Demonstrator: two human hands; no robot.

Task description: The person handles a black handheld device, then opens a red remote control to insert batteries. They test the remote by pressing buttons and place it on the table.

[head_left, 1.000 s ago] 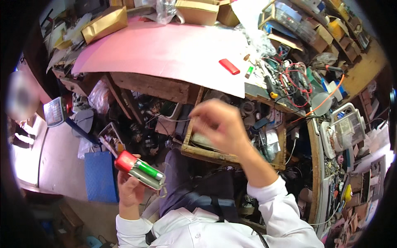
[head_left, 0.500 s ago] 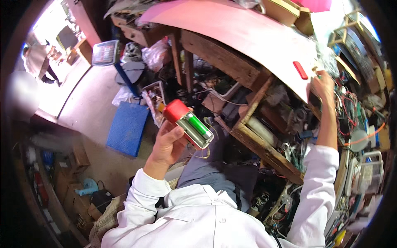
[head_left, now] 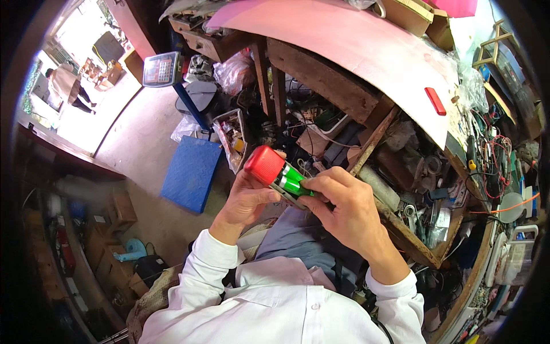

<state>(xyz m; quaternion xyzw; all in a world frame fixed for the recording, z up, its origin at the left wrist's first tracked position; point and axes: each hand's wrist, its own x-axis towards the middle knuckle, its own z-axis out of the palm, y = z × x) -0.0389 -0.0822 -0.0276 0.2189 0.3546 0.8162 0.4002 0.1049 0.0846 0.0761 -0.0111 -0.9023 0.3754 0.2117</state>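
Observation:
My left hand [head_left: 239, 205] is wrapped round a red-ended hand-held device [head_left: 265, 164] whose battery compartment lies uncovered and faces up. Two green cylindrical batteries show in it: one battery [head_left: 293, 173] lies along the far side, its lower end partly behind my fingers. The nearer battery [head_left: 290, 185] is pinched at its end by the thumb and fingers of my right hand [head_left: 342, 200]. Whether that battery is fully seated cannot be made out. A slim red plastic piece [head_left: 435, 101] rests on the pink-white tabletop [head_left: 366, 49], apart from both hands.
Below the tabletop is an open wooden drawer [head_left: 401, 223] crammed with parts and tools. A blue platform scale [head_left: 191, 174] stands on the floor at left, its display [head_left: 161, 69] on a post. Cables and tools crowd the right side. Far left, a person [head_left: 70, 87] stands outside.
My right hand has come from the tabletop's right edge to the device and now holds a second green battery at its compartment. The view has shifted slightly; the device stays in my left hand.

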